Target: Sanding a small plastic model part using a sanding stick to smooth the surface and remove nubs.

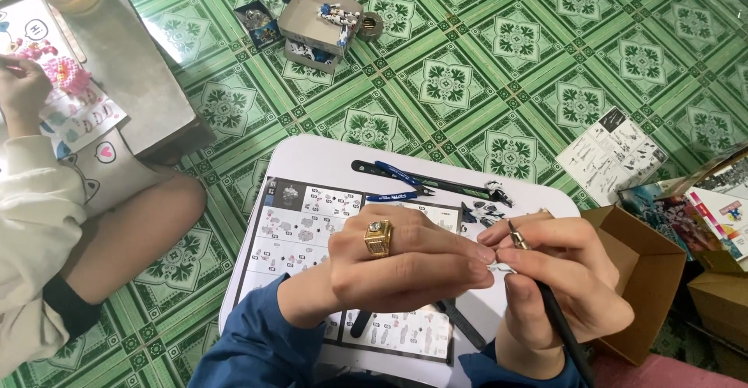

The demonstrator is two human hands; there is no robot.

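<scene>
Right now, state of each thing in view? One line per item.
left hand: closed, pinching a small white part
right hand: gripping a knife, tip at the part
nippers: lying on the white table, untouched
manual: open flat under the hands
brown box: open, on its side beside the table
grey box: on the floor, white figure on top
loose sheet: flat on the floor
</scene>
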